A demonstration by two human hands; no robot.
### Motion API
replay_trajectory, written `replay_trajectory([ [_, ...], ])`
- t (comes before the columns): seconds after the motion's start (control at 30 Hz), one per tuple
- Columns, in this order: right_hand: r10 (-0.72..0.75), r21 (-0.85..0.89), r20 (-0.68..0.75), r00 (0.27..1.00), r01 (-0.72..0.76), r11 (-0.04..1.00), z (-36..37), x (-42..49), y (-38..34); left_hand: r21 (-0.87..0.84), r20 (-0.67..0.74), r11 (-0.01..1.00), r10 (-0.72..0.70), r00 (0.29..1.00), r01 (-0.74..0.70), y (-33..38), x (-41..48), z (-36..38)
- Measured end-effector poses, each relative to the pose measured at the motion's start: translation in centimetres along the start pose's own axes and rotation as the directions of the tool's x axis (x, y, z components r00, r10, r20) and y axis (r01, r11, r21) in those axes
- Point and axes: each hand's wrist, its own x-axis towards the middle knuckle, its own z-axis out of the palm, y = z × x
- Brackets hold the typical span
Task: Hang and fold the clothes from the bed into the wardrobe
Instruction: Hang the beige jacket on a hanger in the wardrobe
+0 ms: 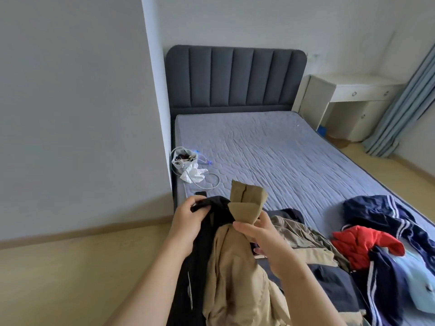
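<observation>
I see the left hand point(188, 222) curled round a fold of a black fabric garment point(204, 245), held up over the near left corner of the grey quilted mattress point(270, 142). The right hand point(266, 241) pinches a khaki cotton jacket point(235, 278) just under its stiff collar, which stands up between the two hands. The jacket's body hangs down at the mattress's near edge, touching the black garment. On the near right part of the mattress I make out a crumpled red garment point(362, 243), a navy garment with white stripes point(386, 212) and a light blue piece point(421, 278), heaped together. At the mattress's left edge sits a white plastic bag point(186, 161), with a grey cable point(211, 182) looped beside it.
</observation>
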Motion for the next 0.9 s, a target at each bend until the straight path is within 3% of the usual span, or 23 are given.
replay_trajectory([
  [0.07,-0.042,-0.089,0.045,0.998,0.046,0.995,0.4,-0.2,0.5,-0.12,0.051,0.992,-0.035,0.998,0.041,0.9,0.0,0.4],
  [0.2,-0.236,-0.281,-0.179,0.955,0.18,0.942,1.1,1.0,-2.2,-0.217,0.029,0.976,0.023,0.999,-0.016,4.0,0.5,1.4],
  [0.33,-0.362,-0.159,-0.237,0.902,0.332,0.93,1.4,2.2,-8.8,-0.239,0.005,0.96,0.149,0.989,-0.143,10.7,2.0,2.4],
  [0.47,-0.524,-0.043,-0.266,0.809,0.533,0.845,1.6,1.4,-17.7,-0.275,-0.01,0.9,0.35,0.937,-0.339,19.5,2.9,3.0],
  [0.6,-0.672,-0.013,-0.281,0.686,0.697,0.717,2.4,-1.6,-26.6,-0.379,-0.016,0.776,0.539,0.842,-0.504,28.4,2.3,2.2],
  [0.8,-0.813,0.015,-0.285,0.508,0.85,0.526,1.7,-7.2,-35.9,-0.405,0.03,0.617,0.747,0.664,-0.675,37.6,0.6,2.0],
  [0.9,-0.782,-0.011,-0.305,0.543,0.819,0.573,0.7,-7.1,-36.3,-0.344,0.112,0.668,0.727,0.677,-0.66,38.1,1.4,2.8],
])
